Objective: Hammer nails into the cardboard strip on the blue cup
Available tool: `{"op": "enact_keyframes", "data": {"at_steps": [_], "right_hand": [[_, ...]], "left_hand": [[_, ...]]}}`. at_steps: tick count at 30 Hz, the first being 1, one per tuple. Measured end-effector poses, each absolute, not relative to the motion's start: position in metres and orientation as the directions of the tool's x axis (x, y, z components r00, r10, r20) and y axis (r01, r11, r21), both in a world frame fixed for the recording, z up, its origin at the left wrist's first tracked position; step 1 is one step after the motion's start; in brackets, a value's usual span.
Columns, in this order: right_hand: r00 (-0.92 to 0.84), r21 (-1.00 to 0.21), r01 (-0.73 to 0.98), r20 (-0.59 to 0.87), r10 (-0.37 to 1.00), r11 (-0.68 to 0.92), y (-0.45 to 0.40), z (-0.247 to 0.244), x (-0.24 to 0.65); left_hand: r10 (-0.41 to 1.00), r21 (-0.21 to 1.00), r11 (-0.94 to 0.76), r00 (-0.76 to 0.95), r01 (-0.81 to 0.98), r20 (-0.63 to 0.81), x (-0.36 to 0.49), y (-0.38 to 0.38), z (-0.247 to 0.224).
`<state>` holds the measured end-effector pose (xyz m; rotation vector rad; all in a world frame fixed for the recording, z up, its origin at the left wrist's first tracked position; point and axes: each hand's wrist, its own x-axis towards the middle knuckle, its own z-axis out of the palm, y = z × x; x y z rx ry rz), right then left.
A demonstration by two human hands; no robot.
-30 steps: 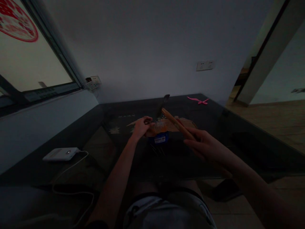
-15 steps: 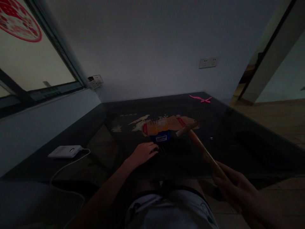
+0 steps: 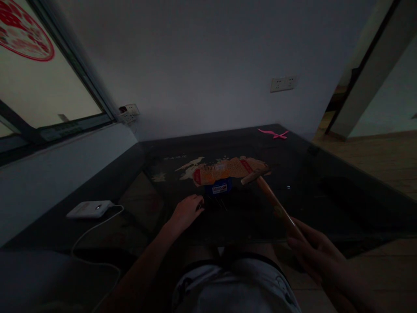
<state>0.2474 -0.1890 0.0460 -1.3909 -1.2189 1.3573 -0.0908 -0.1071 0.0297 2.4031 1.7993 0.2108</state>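
In the lower right of the frame, a hammer [image 3: 276, 206] is gripped by its wooden handle in the right hand [image 3: 314, 250], of which the fingers are closed around it. In the lower centre, the left hand [image 3: 185, 214] is laid low at the dark table [image 3: 299, 208], with its fingers half curled; whether something small is kept under them cannot be told, because the light is poor. At the left of the frame, a white power bank [image 3: 86, 209] is seen lying with a cable [image 3: 98, 224] plugged in.

Farther in, at the centre, a blue box [image 3: 219, 188] with a label is placed. Above it, a long orange piece [image 3: 228, 168] with red bands is seen, and its right end is partly covered in the view by the hammer head. Whether the two are touching cannot be said. Some thin dark marks are seen on the left part of this piece, but they are too small to be named. How much has been done on the piece, and how much is left, cannot be judged surely. At the far right corner of the table, a pink strip [image 3: 276, 135] is seen, below the wall sockets [image 3: 282, 84]
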Motion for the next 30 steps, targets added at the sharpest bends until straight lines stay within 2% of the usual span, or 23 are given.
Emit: {"op": "enact_keyframes", "data": {"at_steps": [4, 8, 11, 16, 18, 20, 23, 25, 28, 30], "right_hand": [[-0.055, -0.981, 0.057, -0.191, 0.98, -0.187, -0.19, 0.047, 0.247], [-0.069, -0.971, 0.112, -0.22, 0.973, -0.212, -0.19, 0.045, 0.252], [-0.065, -0.973, 0.106, -0.211, 0.975, -0.204, -0.189, 0.042, 0.254], [-0.065, -0.971, 0.105, -0.222, 0.973, -0.214, -0.188, 0.039, 0.254], [-0.032, -0.972, 0.09, -0.223, 0.974, -0.219, -0.189, 0.041, 0.252], [-0.01, -0.972, 0.057, -0.227, 0.974, -0.226, -0.191, 0.042, 0.249], [-0.023, -0.972, 0.032, -0.232, 0.972, -0.231, -0.191, 0.045, 0.247], [-0.039, -0.972, 0.059, -0.229, 0.973, -0.226, -0.189, 0.047, 0.248], [-0.076, -0.978, 0.083, -0.195, 0.978, -0.189, -0.183, 0.051, 0.249], [-0.094, -0.983, 0.095, -0.167, 0.982, -0.158, -0.18, 0.054, 0.248]], "left_hand": [[0.971, 0.232, -0.237, 0.226, 0.943, 0.075, -0.1, -0.112, 0.022], [0.979, 0.238, -0.203, 0.198, 0.95, 0.044, -0.106, -0.11, 0.019], [0.979, 0.166, -0.201, 0.195, 0.965, 0.049, -0.101, -0.107, 0.022], [0.986, -0.021, -0.168, 0.168, 0.986, 0.006, -0.089, -0.102, 0.028], [0.986, -0.041, -0.165, 0.165, 0.985, -0.006, -0.088, -0.103, 0.03], [0.982, 0.03, -0.188, 0.188, 0.982, 0.013, -0.089, -0.107, 0.035], [0.956, 0.289, -0.293, 0.273, 0.911, 0.107, -0.088, -0.114, 0.056], [0.917, 0.455, -0.396, 0.324, 0.797, 0.23, -0.085, -0.113, 0.077], [0.833, 0.544, -0.525, 0.264, 0.654, 0.486, -0.077, -0.09, 0.104], [0.794, 0.592, -0.558, 0.166, 0.582, 0.585, -0.072, -0.059, 0.112]]}}
